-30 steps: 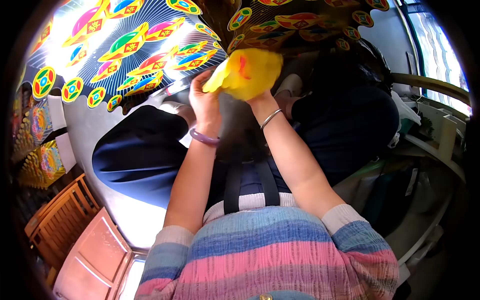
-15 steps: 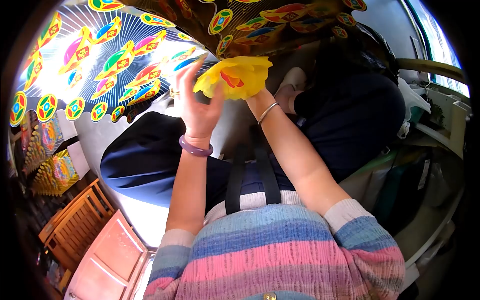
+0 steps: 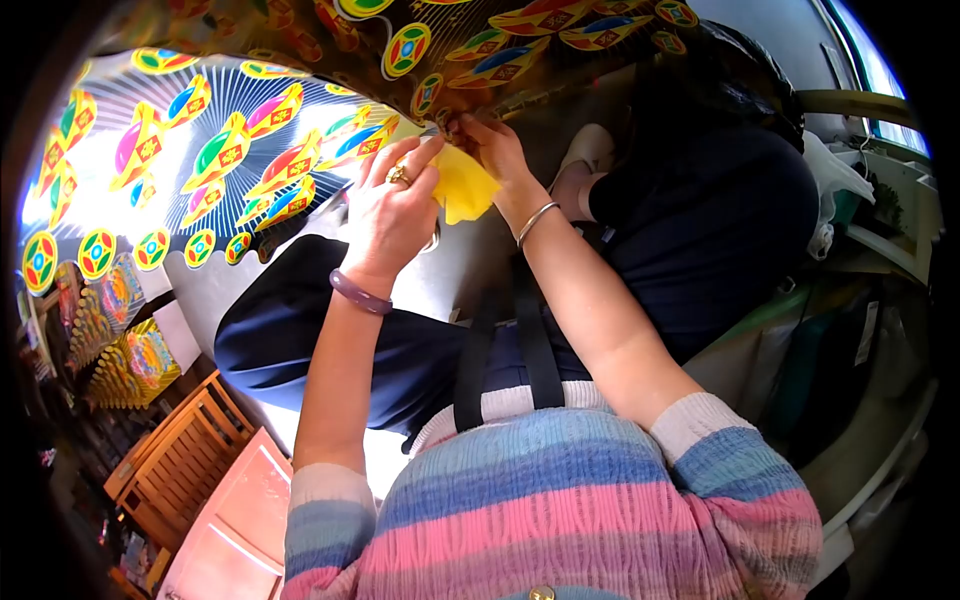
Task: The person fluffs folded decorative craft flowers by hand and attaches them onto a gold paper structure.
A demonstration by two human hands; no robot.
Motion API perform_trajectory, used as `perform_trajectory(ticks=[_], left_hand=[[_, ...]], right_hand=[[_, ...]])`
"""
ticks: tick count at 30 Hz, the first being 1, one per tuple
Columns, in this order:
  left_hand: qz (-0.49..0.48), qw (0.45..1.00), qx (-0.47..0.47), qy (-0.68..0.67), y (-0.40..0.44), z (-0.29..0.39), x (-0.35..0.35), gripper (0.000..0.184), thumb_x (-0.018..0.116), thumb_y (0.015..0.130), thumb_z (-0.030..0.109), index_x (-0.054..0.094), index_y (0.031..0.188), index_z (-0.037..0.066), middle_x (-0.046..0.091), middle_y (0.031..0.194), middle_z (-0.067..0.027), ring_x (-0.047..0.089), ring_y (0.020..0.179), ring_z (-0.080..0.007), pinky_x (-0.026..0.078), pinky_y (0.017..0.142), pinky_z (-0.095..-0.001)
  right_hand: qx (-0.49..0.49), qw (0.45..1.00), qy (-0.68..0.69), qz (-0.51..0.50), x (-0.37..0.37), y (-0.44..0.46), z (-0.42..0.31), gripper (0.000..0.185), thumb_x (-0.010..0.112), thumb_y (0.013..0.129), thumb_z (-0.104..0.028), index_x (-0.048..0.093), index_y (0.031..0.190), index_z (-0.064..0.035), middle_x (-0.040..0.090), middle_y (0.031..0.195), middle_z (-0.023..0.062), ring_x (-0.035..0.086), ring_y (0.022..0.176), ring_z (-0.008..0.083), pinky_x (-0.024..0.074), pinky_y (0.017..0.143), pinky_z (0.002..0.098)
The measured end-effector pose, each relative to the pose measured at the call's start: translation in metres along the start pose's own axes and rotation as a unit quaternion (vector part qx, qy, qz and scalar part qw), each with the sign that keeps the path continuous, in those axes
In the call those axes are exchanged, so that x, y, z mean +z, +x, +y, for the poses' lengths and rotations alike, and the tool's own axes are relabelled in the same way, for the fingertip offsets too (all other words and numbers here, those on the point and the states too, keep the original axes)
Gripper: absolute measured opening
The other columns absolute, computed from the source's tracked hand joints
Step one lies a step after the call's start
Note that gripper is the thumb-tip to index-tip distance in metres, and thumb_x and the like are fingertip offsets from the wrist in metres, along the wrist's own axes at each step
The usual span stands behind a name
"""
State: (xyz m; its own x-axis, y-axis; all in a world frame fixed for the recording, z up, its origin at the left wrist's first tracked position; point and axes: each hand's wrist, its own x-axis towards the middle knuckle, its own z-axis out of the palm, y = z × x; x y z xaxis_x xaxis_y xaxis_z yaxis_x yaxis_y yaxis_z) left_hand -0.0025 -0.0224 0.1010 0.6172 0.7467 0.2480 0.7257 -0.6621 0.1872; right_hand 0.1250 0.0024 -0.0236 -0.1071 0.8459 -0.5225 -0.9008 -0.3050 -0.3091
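Note:
A yellow paper flower (image 3: 465,188) hangs between my two hands, its red centre turned out of sight. My left hand (image 3: 392,212), with a ring and a purple bangle, is closed, fingertips pinched at the flower's upper edge. Closed as well, my right hand (image 3: 500,160) wears a silver bangle and pinches at the lower corner of a shiny foil sheet. That sheet, printed with colourful ingots and coins, has a bright part (image 3: 215,180) on the left and a shaded part (image 3: 480,75) above the hands. The exact spot where the fingertips meet is partly hidden.
My knees in dark trousers (image 3: 690,240) spread below the sheet. A wooden slatted chair (image 3: 180,470) and a pink panel (image 3: 235,525) stand lower left, with more printed foil pieces (image 3: 130,365) behind. A white plastic bag (image 3: 830,185) hangs at right.
The flower has tipped over and its red centre has gone from view. My left hand has closed from spread fingers. My right fingers have come up to the sheet's corner.

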Motion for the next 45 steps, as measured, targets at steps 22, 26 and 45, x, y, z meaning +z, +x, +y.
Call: perform_trajectory(ticks=[22, 26, 45], left_hand=[[0.003, 0.999, -0.031, -0.041, 0.010, -0.008, 0.009, 0.031, 0.053, 0.065, -0.001, 0.065, 0.094, 0.006, 0.063, 0.094, -0.0069, 0.058, 0.089, -0.0272, 0.042, 0.086, -0.0388], [0.022, 0.936, -0.187, -0.297, 0.016, -0.010, 0.011, 0.017, 0.057, 0.076, 0.005, 0.068, 0.088, 0.001, 0.062, 0.088, -0.0105, 0.059, 0.081, -0.0247, 0.045, 0.077, -0.0327], [0.042, 0.865, -0.420, -0.272, 0.028, -0.015, 0.048, 0.025, 0.071, 0.071, 0.012, 0.064, 0.091, -0.001, 0.069, 0.082, -0.0088, 0.065, 0.075, -0.0167, 0.049, 0.073, -0.0277]], right_hand=[[-0.015, 0.990, -0.058, 0.129, 0.018, 0.000, 0.005, 0.011, 0.053, 0.085, -0.004, 0.057, 0.082, 0.0048, 0.059, 0.071, 0.0071, 0.051, 0.057, 0.0129, 0.0415, 0.051, 0.0253], [-0.004, 0.993, -0.061, 0.098, 0.010, 0.003, 0.006, 0.008, 0.055, 0.086, -0.006, 0.058, 0.084, 0.0022, 0.060, 0.075, 0.0069, 0.054, 0.061, 0.0137, 0.0461, 0.057, 0.0260], [0.007, 0.990, -0.029, 0.139, 0.013, 0.003, 0.006, 0.012, 0.053, 0.086, -0.007, 0.059, 0.082, 0.0028, 0.057, 0.068, 0.0067, 0.052, 0.055, 0.0147, 0.0429, 0.051, 0.0269]])
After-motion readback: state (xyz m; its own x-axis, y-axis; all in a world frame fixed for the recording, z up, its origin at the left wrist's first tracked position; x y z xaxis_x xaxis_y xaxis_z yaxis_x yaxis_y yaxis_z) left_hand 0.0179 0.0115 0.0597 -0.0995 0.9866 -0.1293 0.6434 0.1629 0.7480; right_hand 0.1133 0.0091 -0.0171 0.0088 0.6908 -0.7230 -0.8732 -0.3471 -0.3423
